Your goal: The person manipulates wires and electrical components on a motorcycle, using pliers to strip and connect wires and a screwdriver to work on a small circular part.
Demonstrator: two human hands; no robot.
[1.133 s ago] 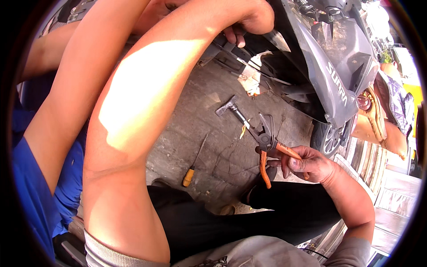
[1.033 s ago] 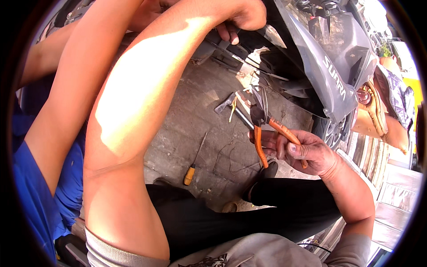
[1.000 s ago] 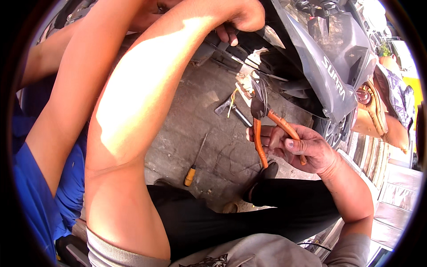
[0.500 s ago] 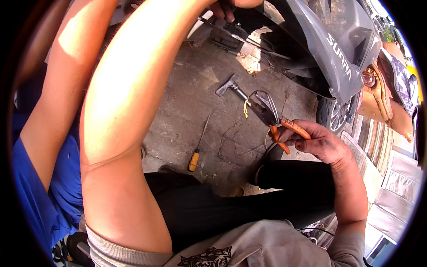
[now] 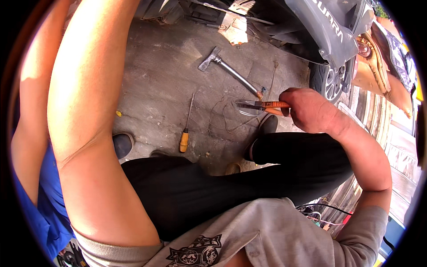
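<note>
From my feed: right hand [image 5: 309, 109] grips the orange-handled pliers [image 5: 275, 105], jaws leftward above the floor [image 5: 155, 84], likely held by the handles for leverage. Left hand beyond the upper edge; I can't tell its state. Hammer [image 5: 236, 74] and screwdriver [image 5: 183, 140] lie apart, room between; grey panel [image 5: 308, 27] limits the upper right, black trousers [image 5: 307, 160] the near side.
</note>
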